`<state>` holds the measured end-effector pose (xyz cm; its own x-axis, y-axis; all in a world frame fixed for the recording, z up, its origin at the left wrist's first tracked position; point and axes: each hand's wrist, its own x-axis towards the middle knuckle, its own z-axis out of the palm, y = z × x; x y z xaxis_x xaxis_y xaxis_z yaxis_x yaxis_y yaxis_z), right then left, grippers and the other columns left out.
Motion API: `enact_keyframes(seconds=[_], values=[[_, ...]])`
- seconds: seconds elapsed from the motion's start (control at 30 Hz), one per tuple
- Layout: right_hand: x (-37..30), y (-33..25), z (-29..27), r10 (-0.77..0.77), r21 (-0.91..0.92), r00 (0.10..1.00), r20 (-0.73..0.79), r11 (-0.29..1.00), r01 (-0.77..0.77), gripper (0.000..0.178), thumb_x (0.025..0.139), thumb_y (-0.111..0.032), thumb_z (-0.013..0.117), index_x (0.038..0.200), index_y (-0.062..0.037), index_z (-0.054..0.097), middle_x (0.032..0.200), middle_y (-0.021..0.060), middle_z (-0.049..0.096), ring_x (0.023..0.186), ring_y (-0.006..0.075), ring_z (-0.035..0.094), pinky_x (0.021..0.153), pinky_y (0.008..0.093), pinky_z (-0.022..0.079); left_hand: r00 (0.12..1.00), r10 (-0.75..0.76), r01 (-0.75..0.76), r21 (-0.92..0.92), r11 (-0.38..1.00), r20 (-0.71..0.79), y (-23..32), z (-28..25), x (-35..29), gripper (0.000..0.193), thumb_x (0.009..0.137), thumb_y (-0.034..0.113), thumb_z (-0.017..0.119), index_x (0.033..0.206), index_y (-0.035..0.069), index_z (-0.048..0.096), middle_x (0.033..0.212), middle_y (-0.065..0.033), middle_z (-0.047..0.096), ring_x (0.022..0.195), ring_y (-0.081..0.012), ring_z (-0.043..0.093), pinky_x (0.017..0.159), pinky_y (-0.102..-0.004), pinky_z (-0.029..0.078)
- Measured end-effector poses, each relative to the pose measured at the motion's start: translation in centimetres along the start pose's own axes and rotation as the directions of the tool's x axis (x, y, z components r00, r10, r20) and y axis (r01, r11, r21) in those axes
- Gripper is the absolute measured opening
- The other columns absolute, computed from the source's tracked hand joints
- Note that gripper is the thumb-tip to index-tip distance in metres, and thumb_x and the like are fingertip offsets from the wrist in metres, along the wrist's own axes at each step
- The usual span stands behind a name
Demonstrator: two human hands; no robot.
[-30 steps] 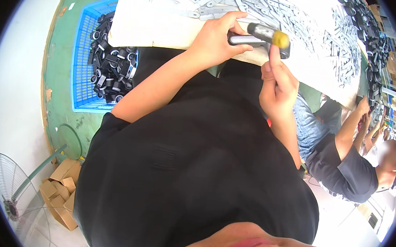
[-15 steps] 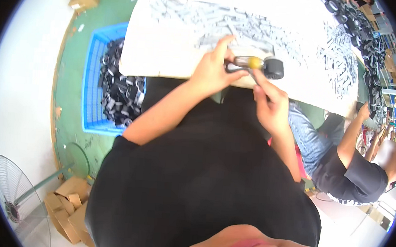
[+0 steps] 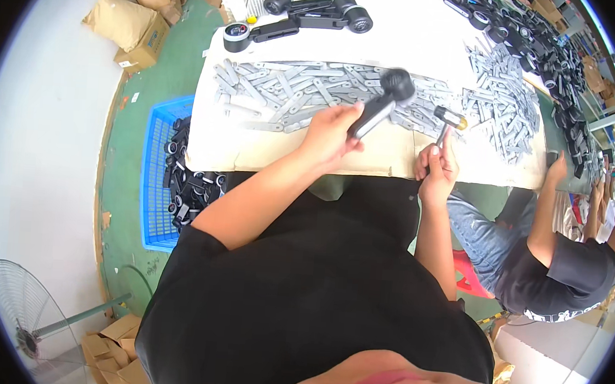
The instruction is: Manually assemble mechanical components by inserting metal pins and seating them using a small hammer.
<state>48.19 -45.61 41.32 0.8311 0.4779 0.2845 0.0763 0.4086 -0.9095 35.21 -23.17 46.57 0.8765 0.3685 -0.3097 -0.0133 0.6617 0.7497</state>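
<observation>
My left hand (image 3: pixel 328 138) is closed round the lower end of a black jointed arm part (image 3: pixel 374 117). The part is tilted, its round knob end up and to the right, a little blurred by motion. In my right hand (image 3: pixel 437 174) is a small mallet (image 3: pixel 450 118), gripped by its handle, with one dark face and one yellow face. The mallet head is up, apart from the black part. Both hands are over the table's near edge, just in front of a spread of flat grey metal strips (image 3: pixel 286 90).
Black arm parts (image 3: pixel 320 13) lie at the table's back, with more in a long row (image 3: pixel 538 55) to the right. Another pile of grey strips (image 3: pixel 503 99) is at right. A blue crate (image 3: pixel 153 181) of black parts stands left, near a fan (image 3: pixel 28 315). A co-worker (image 3: pixel 556 263) sits right.
My hands have moved apart. The left has lifted the black part up and tilted it, while the right has drawn the mallet to the right. The view now takes in more of the table's back.
</observation>
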Motion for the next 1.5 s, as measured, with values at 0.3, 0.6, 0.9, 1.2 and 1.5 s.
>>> enact_keyframes(seconds=[0.3, 0.6, 0.9, 1.2, 1.5], values=[[0.4, -0.3, -0.5, 0.067, 0.131, 0.997, -0.024, 0.989, -0.064, 0.063, 0.111, -0.005, 0.046, 0.170, -0.0173, 0.027, 0.074, 0.0024, 0.044, 0.052, 0.0098, 0.037, 0.046, 0.0243, 0.035, 0.701, 0.680, -0.611, 0.672, 0.418, 0.215, 4.3, 7.6, 12.1, 0.061, 0.090, -0.003, 0.069, 0.147, -0.008, 0.048, 0.141, -0.0247, 0.060, 0.114, -0.0286, 0.072, 0.094, -0.0350, 0.058], [0.8, -1.0, -0.5, 0.123, 0.159, 0.992, 0.039, 0.979, -0.128, 0.061, 0.111, -0.004, 0.045, 0.169, -0.0144, 0.028, 0.073, 0.0028, 0.046, 0.050, 0.0094, 0.037, 0.044, 0.0255, 0.035, 0.615, 0.639, 0.069, 0.776, -0.627, 0.461, 14.1, -3.2, 16.6, 0.064, 0.086, 0.007, 0.067, 0.149, 0.013, 0.055, 0.126, -0.0070, 0.071, 0.125, -0.0285, 0.061, 0.113, -0.0673, 0.031], [0.3, -2.0, 0.5, 0.145, 0.084, 0.989, 0.006, 0.986, -0.145, 0.058, 0.107, -0.001, 0.053, 0.162, -0.0005, 0.035, 0.063, -0.0051, 0.040, 0.047, 0.0053, 0.033, 0.043, 0.0240, 0.031, 0.424, 0.678, -0.508, 0.777, -0.371, 0.601, 13.3, -0.6, 7.4, 0.041, 0.082, 0.003, 0.078, 0.119, 0.003, 0.061, 0.100, -0.0166, 0.075, 0.091, -0.0375, 0.072, 0.084, -0.0434, 0.058], [0.7, -1.7, 0.2, 0.191, -0.061, 0.981, 0.043, 0.980, -0.188, 0.038, 0.108, -0.004, 0.055, 0.144, 0.0067, 0.056, 0.062, -0.0062, 0.046, 0.045, 0.0030, 0.035, 0.044, 0.0222, 0.028, 0.452, 0.812, -0.852, 0.447, 0.272, 0.368, 6.6, -0.3, -1.7, 0.004, 0.097, 0.001, 0.071, 0.097, 0.002, 0.067, 0.090, -0.0011, 0.066, 0.081, -0.0097, 0.062, 0.076, -0.0260, 0.050], [0.7, -1.0, 0.7, 0.202, -0.247, 0.978, 0.044, 0.951, -0.186, 0.029, 0.106, -0.004, 0.061, 0.134, -0.0021, 0.069, 0.069, -0.0122, 0.047, 0.054, -0.0009, 0.035, 0.050, 0.0203, 0.025, 0.521, 0.550, -0.629, 0.729, -0.271, 0.653, 0.2, 0.4, -4.6, 0.054, 0.081, 0.020, 0.079, 0.123, -0.001, 0.053, 0.111, -0.0206, 0.059, 0.102, -0.0408, 0.060, 0.092, -0.0497, 0.050]])
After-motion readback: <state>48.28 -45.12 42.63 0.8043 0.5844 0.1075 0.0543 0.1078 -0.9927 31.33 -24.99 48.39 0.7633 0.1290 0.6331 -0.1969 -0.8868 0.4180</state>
